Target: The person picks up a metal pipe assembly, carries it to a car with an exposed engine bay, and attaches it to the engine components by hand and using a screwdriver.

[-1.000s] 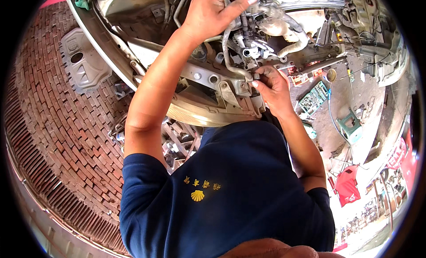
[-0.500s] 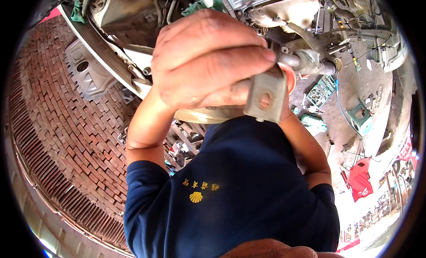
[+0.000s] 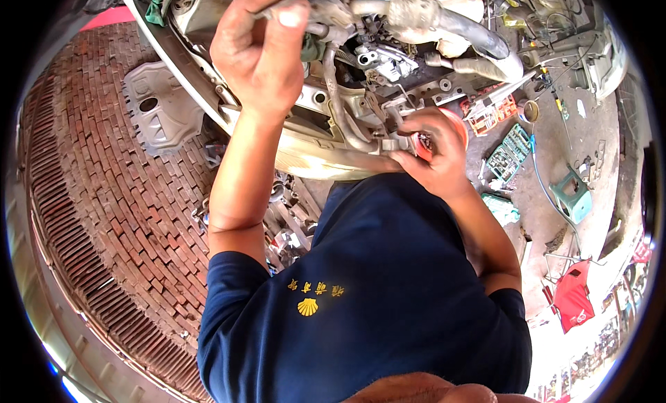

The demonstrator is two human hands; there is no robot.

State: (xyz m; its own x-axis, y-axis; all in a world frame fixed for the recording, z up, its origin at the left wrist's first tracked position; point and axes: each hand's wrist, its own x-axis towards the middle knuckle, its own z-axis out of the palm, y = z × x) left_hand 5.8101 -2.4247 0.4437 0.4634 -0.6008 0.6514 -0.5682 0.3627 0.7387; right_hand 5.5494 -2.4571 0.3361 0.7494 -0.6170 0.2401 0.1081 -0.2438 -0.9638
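My left hand is raised at the top, closed on a metal pipe assembly with a bracket, partly blurred. A large grey pipe with a worn silvery wrap runs right from it and bends down; a thinner pipe drops toward the front of the car's engine bay. At that lower pipe's end, my right hand curls its thumb and fingers around a small metal fitting beside the front crossmember. A green rag lies behind the pipes, partly hidden by my left hand.
The cream bumper edge crosses in front of me. On the right floor are tool cases, a green stool, a blue hose and a red object. A metal shield lies on brick paving at left.
My left hand, close to the camera with a bracket half a second ago, has moved up and away with the pipe assembly. My right hand, hidden then, shows again at the lower fitting.
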